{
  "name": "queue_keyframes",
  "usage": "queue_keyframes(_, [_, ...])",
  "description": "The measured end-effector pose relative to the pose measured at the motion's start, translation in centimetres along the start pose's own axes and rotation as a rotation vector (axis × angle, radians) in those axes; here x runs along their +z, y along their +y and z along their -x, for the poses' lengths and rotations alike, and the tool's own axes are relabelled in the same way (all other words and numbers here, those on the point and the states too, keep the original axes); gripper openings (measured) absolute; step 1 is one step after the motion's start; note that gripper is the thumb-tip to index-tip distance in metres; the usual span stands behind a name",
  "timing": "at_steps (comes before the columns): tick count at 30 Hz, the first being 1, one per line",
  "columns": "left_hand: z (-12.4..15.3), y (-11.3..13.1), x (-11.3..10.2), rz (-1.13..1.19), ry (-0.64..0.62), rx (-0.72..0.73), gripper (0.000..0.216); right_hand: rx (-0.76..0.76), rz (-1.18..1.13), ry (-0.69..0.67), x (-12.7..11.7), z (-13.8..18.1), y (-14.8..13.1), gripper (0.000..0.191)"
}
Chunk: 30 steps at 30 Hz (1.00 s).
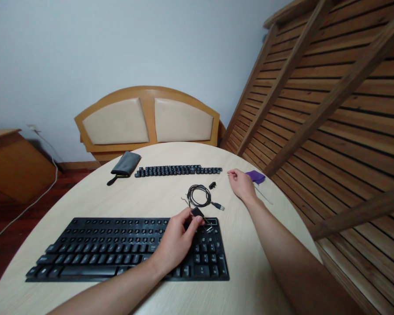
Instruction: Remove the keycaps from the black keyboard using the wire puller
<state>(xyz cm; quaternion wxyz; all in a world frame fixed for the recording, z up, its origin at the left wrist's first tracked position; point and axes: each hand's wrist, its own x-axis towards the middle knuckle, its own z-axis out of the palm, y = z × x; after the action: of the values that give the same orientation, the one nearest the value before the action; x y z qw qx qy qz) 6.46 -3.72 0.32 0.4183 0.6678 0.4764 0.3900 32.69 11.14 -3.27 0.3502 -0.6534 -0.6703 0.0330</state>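
Observation:
In my left hand (177,238) is a keycap puller (197,212) with a black body and thin wire ends, gripped between thumb and fingers. Its wires reach over the number pad of a black keyboard (128,271), whose upper rows show bare switches while the lower rows still carry keycaps. My right hand (241,183) rests on the table with its fingers curled together, just right of a row of loose black keycaps (170,170). Whatever is between those fingertips, if anything, is too small to make out. A small black piece (212,185) lies left of that hand.
Behind the keyboard lies a coiled black USB cable (198,195). A grey pouch (126,164) is at the back left of the round table (265,267). A purple cloth (256,176) and a thin pale rod (263,194) are at the right edge, near a slatted wooden panel (331,109).

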Motion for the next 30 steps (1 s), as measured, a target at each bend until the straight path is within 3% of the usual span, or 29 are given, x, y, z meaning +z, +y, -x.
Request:
queue_keyframes(9, [0.1,-0.1,0.0,0.017,-0.006,-0.017,0.027,-0.442,-0.180,-0.250,0.5,0.4,-1.8,0.023])
queue_keyframes(13, [0.1,-0.3,0.1,0.033,-0.007,-0.015,0.027,-0.409,-0.196,-0.272,0.3,0.4,-1.5,0.013])
queue_keyframes(19, [0.0,-0.2,0.1,0.017,-0.007,-0.023,0.028,-0.296,-0.224,-0.265,-0.4,0.6,-0.7,0.018])
queue_keyframes(30, [0.1,-0.2,0.0,0.018,-0.008,-0.022,0.028,-0.374,-0.252,-0.327,-0.4,0.8,-1.6,0.039])
